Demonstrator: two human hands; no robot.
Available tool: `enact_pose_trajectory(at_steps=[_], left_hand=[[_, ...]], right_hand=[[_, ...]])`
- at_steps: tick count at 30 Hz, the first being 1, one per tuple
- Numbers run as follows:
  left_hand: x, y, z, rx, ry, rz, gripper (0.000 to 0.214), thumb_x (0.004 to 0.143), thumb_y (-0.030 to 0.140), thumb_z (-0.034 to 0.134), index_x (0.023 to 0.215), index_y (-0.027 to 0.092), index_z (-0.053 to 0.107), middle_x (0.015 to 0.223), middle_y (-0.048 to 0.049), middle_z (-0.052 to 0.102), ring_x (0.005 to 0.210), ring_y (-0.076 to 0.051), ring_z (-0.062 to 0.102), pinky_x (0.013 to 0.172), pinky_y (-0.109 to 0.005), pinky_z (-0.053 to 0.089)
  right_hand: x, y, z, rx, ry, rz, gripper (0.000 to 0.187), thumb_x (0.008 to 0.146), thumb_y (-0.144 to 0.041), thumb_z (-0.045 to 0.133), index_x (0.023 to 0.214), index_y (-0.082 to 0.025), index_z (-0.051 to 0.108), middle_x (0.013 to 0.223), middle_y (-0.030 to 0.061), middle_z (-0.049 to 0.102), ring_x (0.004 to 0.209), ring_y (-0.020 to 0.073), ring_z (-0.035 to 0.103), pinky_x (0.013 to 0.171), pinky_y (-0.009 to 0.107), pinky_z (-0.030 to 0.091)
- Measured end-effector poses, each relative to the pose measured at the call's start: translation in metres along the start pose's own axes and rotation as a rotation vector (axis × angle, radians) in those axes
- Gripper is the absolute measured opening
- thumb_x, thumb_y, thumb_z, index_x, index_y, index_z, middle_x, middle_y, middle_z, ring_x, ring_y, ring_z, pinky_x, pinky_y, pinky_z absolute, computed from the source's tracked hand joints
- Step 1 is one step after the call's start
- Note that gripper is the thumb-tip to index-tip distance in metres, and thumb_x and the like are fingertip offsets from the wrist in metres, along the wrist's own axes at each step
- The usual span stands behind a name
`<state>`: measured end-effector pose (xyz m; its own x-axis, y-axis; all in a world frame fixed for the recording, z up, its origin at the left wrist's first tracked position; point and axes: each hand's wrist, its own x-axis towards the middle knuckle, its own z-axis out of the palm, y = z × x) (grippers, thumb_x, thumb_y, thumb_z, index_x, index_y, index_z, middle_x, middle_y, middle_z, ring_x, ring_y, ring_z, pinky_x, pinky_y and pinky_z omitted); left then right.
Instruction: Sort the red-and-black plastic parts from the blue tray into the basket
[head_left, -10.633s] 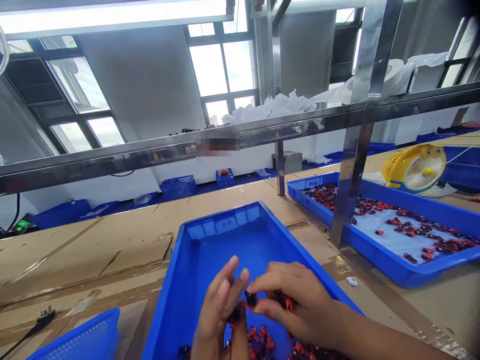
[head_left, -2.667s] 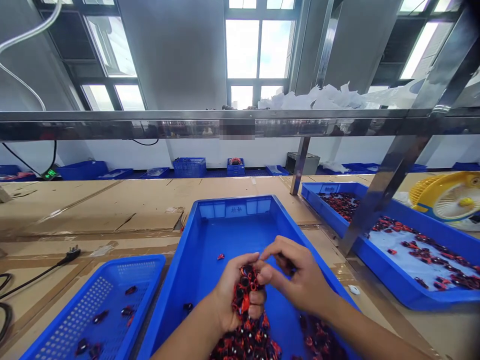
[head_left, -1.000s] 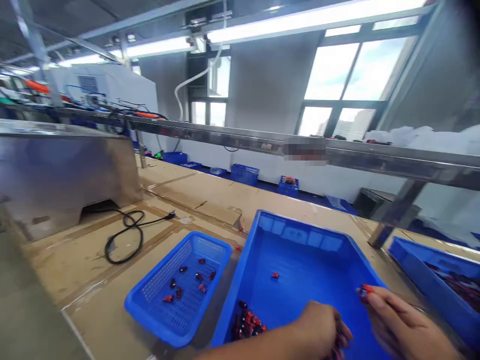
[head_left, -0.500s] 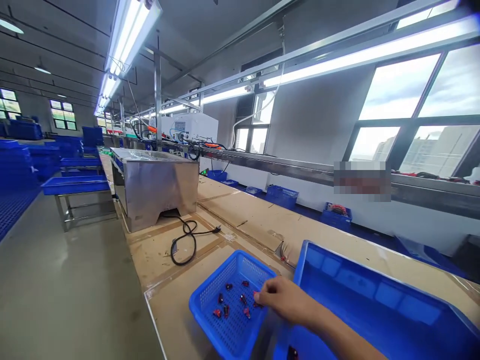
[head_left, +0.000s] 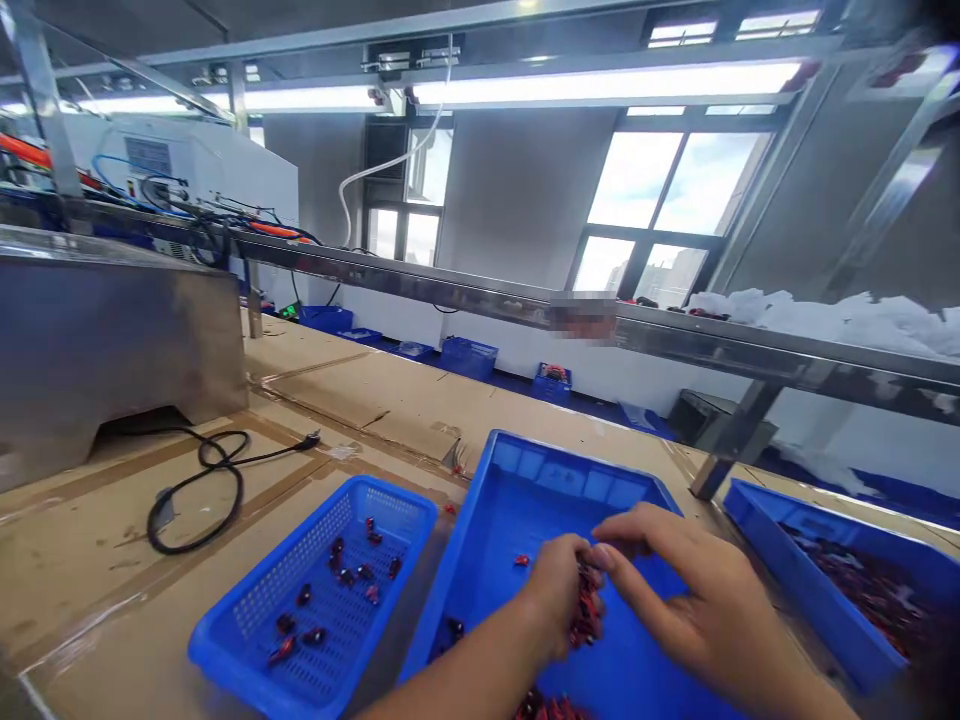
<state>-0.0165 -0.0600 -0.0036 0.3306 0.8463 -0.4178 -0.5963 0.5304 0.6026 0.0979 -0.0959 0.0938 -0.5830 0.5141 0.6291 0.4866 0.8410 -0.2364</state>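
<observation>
1. The left hand [head_left: 556, 592] hovers over the large blue tray [head_left: 571, 452]. Its grip is curled shut around a clump of red-and-black parts [head_left: 586, 607].
2. The clump sits in the hollow of that grip and bulges out on the side facing the right hand [head_left: 686, 595]. It is above the tray floor, not lying on it.
3. The right hand is just beside the left, palm down, with its fingers [head_left: 609, 556] stretched to the clump and meeting it at the top edge. Whether this grip has pinched a piece I cannot tell; the fingertips are hidden against the parts.
4. One loose part [head_left: 522, 561] lies on the tray floor just left of the left hand. More parts [head_left: 544, 708] are heaped at the tray's near edge, below the left wrist.
5. A perforated blue basket [head_left: 390, 492] stands just left of the tray on the cardboard-covered counter [head_left: 360, 400]. It holds a scatter of small parts [head_left: 352, 575], well apart from both hands.
6. A second blue tray [head_left: 757, 500] with dark parts stands to the right, and a black cable [head_left: 196, 487] trails from a steel housing [head_left: 112, 340] on the left.
</observation>
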Motion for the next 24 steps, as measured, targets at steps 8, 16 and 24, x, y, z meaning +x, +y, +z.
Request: enact_pose_trajectory(at_steps=[8, 16, 24], left_hand=[[-0.009, 0.004, 0.009, -0.131, 0.019, -0.136, 0.032, 0.093, 0.039, 0.046, 0.073, 0.016, 0.054, 0.054, 0.0071, 0.042, 0.039, -0.005, 0.033, 0.038, -0.018, 0.026], [0.005, -0.019, 0.010, 0.027, 0.202, -0.172, 0.039, 0.091, 0.047, 0.051, 0.066, 0.017, 0.052, 0.054, 0.0060, 0.046, 0.045, -0.008, 0.041, 0.046, -0.021, 0.034], [0.002, -0.023, 0.012, 0.078, 0.237, -0.134, 0.042, 0.092, 0.043, 0.038, 0.060, 0.019, 0.050, 0.049, 0.0032, 0.045, 0.045, -0.012, 0.045, 0.048, -0.024, 0.034]], right_hand=[[-0.072, 0.038, 0.029, -0.112, 0.023, -0.176, 0.046, 0.081, -0.034, 0.074, 0.122, -0.021, 0.055, 0.103, 0.0108, 0.070, 0.085, 0.0229, 0.070, 0.069, 0.030, 0.058], [-0.080, 0.051, 0.034, 0.092, -0.188, -0.124, 0.030, 0.093, -0.041, 0.060, 0.118, -0.024, 0.062, 0.101, 0.0073, 0.074, 0.086, 0.0194, 0.071, 0.072, 0.025, 0.055], [-0.078, 0.042, 0.029, 0.211, -0.243, 0.035, 0.016, 0.093, -0.023, 0.061, 0.108, -0.021, 0.066, 0.097, 0.0048, 0.075, 0.089, 0.0206, 0.069, 0.079, 0.029, 0.054]])
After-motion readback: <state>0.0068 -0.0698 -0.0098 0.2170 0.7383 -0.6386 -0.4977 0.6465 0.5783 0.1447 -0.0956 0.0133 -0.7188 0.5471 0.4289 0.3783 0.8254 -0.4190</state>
